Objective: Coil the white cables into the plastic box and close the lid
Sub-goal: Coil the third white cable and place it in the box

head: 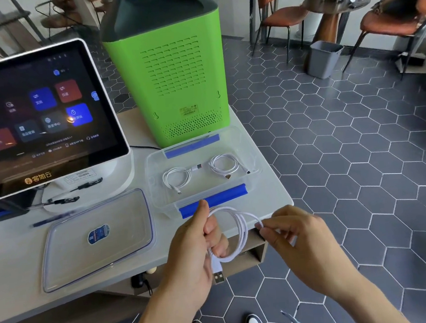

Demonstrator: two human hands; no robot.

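A clear plastic box (158,194) with blue latches stands open on the white table's right end. Two coiled white cables lie inside it, one on the left (176,177) and one on the right (226,164). Its clear lid (68,261) lies flat on the table to the left of the box. In front of the box, over the table edge, my left hand (196,247) grips a loop of a third white cable (240,226), whose USB plug hangs below the fist. My right hand (290,234) pinches the same loop on its right side.
A green machine (170,69) stands right behind the box. A touchscreen terminal (35,112) fills the table's left, with pens (54,217) lying near its base. Beyond the table's right edge are hexagon floor tiles, chairs and a grey bin (324,59).
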